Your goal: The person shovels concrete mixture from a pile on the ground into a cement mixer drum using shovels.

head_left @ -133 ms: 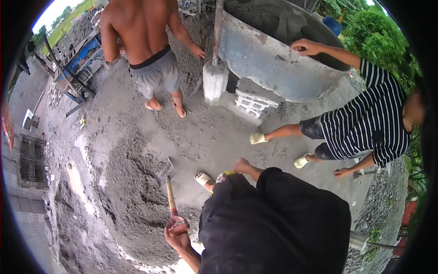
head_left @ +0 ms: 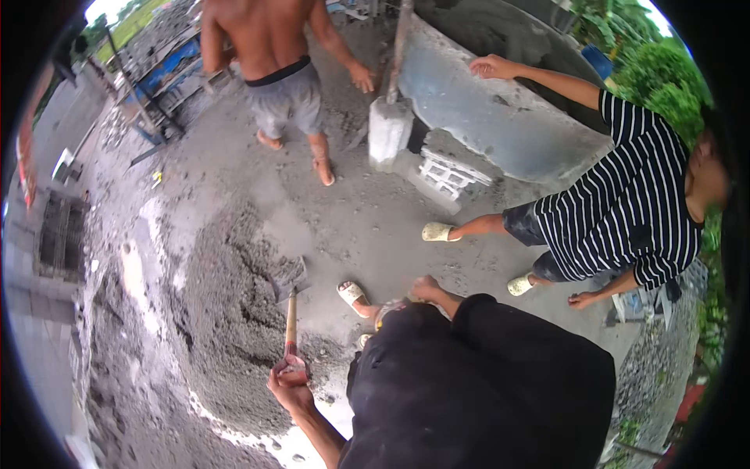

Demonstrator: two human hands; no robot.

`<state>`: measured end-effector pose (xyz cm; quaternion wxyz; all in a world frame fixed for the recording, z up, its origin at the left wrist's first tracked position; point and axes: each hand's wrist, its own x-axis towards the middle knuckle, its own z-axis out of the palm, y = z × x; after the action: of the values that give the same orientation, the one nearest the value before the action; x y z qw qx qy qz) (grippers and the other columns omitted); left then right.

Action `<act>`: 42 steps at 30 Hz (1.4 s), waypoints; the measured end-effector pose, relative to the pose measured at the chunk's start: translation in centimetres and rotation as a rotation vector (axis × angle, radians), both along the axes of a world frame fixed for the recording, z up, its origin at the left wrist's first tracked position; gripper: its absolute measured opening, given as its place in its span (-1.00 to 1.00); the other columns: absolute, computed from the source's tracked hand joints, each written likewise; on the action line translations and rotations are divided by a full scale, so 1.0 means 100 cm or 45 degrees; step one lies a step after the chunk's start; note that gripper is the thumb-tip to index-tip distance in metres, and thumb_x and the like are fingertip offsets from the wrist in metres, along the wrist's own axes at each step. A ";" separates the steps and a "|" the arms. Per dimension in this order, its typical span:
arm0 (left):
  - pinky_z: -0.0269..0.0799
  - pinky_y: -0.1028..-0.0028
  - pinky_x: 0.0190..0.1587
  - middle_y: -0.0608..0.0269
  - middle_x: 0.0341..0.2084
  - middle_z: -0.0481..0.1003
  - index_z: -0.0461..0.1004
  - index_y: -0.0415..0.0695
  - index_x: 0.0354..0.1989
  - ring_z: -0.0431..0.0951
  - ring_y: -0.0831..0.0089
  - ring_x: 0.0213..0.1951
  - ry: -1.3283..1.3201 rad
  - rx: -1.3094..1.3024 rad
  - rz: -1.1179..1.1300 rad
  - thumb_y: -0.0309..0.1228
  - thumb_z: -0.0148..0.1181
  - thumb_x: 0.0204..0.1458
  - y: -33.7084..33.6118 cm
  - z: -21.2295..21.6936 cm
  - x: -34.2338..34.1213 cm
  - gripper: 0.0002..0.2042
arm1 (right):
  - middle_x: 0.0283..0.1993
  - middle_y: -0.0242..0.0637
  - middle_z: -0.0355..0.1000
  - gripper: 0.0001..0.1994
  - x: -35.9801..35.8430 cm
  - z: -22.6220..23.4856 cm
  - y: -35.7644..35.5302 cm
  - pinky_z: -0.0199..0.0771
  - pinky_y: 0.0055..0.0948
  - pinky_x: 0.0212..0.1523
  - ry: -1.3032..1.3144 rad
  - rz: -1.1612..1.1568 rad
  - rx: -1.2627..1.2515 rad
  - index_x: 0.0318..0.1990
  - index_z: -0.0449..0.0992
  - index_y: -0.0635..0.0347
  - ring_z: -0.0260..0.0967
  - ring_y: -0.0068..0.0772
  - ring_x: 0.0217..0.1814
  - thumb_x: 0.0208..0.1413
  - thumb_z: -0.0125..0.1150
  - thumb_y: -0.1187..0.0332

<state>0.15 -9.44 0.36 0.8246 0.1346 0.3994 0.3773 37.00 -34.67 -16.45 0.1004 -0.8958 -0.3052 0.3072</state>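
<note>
My left hand is wrapped round the red grip of a shovel with a wooden shaft. The shovel's metal blade rests at the edge of a heap of wet grey mortar mix, with some of the mix on it. Beside my knee, my right hand is closed, with nothing visible in it. My dark clothing fills the lower middle and hides part of my legs.
A shirtless worker stands at the far left of a large metal drum. To the right, a person in a striped shirt stretches an arm over its rim. A concrete post and hollow blocks stand beside the drum.
My left hand and the shovel grip have swung slightly left. The striped-shirt person's hand has moved left over the drum, and the shirtless worker has shifted a foot away from me.
</note>
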 end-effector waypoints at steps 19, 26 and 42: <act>0.28 0.47 -0.82 0.19 -0.80 0.39 0.33 -0.23 -0.60 0.39 0.48 -0.81 0.883 0.893 -0.044 -0.51 0.08 -0.04 0.101 0.122 -0.009 -0.86 | -0.49 -0.35 0.35 -0.73 -0.017 -0.100 -0.119 0.30 -0.27 -0.36 -0.249 0.657 -0.180 -0.48 0.47 0.12 0.32 -0.42 -0.40 -0.03 -0.03 0.13; 0.37 0.14 -0.29 -0.12 -0.51 0.46 0.36 -0.22 -0.38 0.48 -0.05 -0.35 1.702 1.390 -0.955 -0.28 0.14 -0.20 -0.029 0.122 0.039 -0.72 | -0.55 -0.42 0.37 -0.87 0.024 -0.096 -0.140 0.32 -0.33 -0.52 -0.423 0.538 0.029 -0.53 0.42 0.11 0.32 -0.42 -0.56 -0.16 0.19 0.30; 0.38 0.14 -0.31 0.01 -0.53 0.49 0.47 -0.07 -0.41 0.50 0.02 -0.37 1.999 1.653 -0.895 -0.09 0.17 -0.19 0.005 0.148 0.086 -0.69 | -0.55 -0.37 0.45 -0.80 0.037 -0.085 -0.054 0.44 -0.44 -0.48 0.279 -0.282 0.259 -0.48 0.49 0.18 0.42 -0.47 -0.53 -0.22 0.33 0.29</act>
<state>8.76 -8.91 15.12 0.1709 0.8581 0.4794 0.0674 40.73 -40.08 -24.99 0.2562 -0.8703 -0.2214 0.3577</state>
